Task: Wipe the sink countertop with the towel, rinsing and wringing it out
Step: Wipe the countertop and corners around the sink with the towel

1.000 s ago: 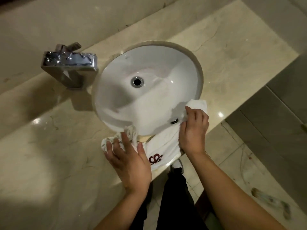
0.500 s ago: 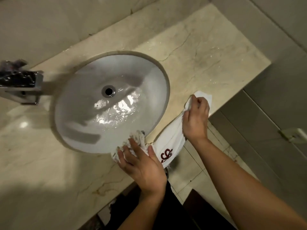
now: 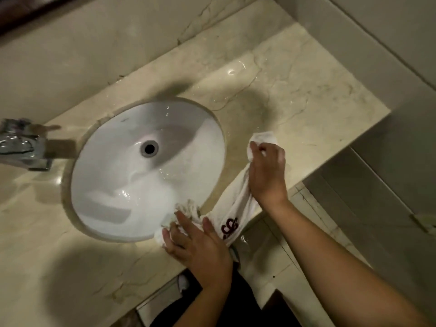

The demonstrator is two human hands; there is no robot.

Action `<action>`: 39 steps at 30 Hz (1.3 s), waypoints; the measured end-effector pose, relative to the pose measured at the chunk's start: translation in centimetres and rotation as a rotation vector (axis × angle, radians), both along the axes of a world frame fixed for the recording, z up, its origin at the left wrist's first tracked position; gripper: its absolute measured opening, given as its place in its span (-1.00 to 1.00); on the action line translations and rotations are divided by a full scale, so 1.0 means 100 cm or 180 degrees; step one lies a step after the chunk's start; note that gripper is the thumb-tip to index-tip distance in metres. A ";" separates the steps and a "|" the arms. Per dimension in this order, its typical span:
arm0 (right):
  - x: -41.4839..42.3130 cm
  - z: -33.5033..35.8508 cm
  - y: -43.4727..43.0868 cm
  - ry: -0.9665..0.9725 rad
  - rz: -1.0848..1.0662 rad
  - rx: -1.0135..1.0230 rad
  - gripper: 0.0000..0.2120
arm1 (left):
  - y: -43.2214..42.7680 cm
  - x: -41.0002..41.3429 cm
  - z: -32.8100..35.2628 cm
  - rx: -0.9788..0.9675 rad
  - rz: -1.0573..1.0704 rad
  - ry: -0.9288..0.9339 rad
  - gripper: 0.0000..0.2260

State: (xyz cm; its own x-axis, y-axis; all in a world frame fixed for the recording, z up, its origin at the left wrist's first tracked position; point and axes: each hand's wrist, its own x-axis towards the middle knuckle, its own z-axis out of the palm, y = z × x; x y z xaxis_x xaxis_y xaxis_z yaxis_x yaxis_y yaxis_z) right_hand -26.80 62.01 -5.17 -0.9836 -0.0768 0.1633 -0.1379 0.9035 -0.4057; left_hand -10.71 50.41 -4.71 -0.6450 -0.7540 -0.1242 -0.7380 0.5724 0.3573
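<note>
The white towel (image 3: 232,204) is lying along the marble worktop (image 3: 295,97) beside the sink (image 3: 141,175). The right hand (image 3: 267,172) is gripping its far end, fingers curled; the left hand (image 3: 195,244) is pressing flat, fingers apart, hiding the near end. The faucet (image 3: 22,143) is blurred and cut off at the left edge.

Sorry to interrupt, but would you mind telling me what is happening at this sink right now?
A person is wiping the marble countertop along the front rim of the white sink with a white towel that has a dark red logo. The left hand presses one end flat at the basin's front edge, fingers straight. The right hand grips the other end, bunched, on the counter to the right of the basin. Part of the towel hangs over the counter's front edge. The counter looks wet. The chrome faucet shows no running water.
</note>
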 end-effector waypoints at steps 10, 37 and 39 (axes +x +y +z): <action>-0.014 0.019 0.017 -0.0864 -0.1776 -0.0121 -0.36 | -0.016 -0.031 0.030 -0.0053 -0.1478 -0.0192 -0.39; -0.163 0.001 0.139 -0.0325 -0.1495 0.0254 -0.36 | 0.132 -0.156 0.005 -0.0045 -0.0767 -0.0146 -0.36; -0.180 -0.001 0.145 -0.0274 -0.1309 0.0241 -0.37 | 0.144 -0.167 0.004 -0.0046 -0.0582 -0.0122 -0.36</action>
State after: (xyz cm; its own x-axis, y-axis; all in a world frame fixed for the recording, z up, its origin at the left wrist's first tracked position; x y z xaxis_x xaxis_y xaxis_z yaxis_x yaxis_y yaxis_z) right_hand -44.78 76.54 -5.23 -0.9446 0.3162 0.0884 0.2717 0.9039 -0.3303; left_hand -27.41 64.83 -4.33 -0.7665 -0.6265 -0.1413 -0.6340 0.7032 0.3218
